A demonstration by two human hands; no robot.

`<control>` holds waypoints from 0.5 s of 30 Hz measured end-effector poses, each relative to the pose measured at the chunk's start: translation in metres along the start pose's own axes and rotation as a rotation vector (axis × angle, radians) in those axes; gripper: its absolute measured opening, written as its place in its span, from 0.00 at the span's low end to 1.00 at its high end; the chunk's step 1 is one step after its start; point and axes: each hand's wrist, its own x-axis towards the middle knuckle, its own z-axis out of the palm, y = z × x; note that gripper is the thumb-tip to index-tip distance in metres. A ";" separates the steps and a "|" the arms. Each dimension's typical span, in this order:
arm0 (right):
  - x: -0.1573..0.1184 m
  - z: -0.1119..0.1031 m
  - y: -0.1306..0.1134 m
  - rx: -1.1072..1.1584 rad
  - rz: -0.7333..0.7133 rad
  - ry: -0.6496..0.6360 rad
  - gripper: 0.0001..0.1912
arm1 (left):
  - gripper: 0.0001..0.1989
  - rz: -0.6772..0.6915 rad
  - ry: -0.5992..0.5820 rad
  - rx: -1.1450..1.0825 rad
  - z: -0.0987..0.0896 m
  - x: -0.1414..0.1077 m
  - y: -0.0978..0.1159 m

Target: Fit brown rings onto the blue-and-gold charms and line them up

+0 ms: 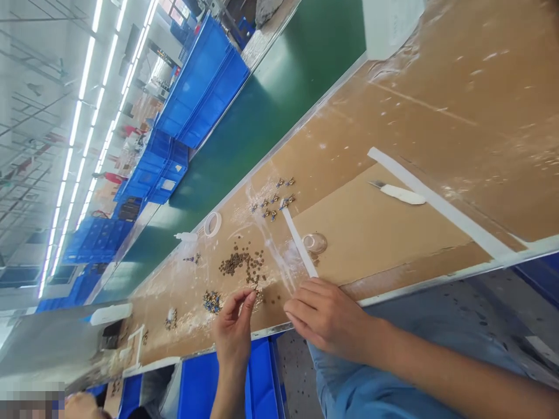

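My left hand (236,320) is at the table's front edge, thumb and index finger pinched together beside a scattered pile of small brown discs (236,263); what they hold is too small to make out. To its left lies a cluster of small blue and brass parts (212,301). My right hand (325,314) rests on the front edge with its fingers curled, near the lower end of a white tape strip (300,241); its grip is hidden. Several more brass and blue parts (274,199) stand spread out beyond the discs.
On the brown table (471,116) are a small round dish (315,243), a tape roll (213,224), a white bottle (187,237) and a white-handled knife (402,194). A green conveyor (305,58) runs behind, with blue crates (201,87) beyond. Another person's hand (82,405) shows lower left.
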 end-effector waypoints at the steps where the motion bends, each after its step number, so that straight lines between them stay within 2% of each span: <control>1: 0.000 0.001 0.000 0.004 -0.001 0.000 0.08 | 0.14 -0.023 0.008 -0.005 -0.003 -0.005 -0.010; 3: -0.001 0.003 0.000 0.010 -0.003 0.004 0.08 | 0.13 -0.049 0.005 -0.006 -0.005 -0.013 -0.024; 6: -0.003 0.006 0.000 0.015 -0.007 0.008 0.07 | 0.11 -0.042 -0.020 0.026 -0.007 -0.018 -0.033; 15: -0.001 0.006 -0.002 -0.043 -0.022 0.016 0.10 | 0.07 0.117 -0.093 0.229 -0.007 -0.017 -0.019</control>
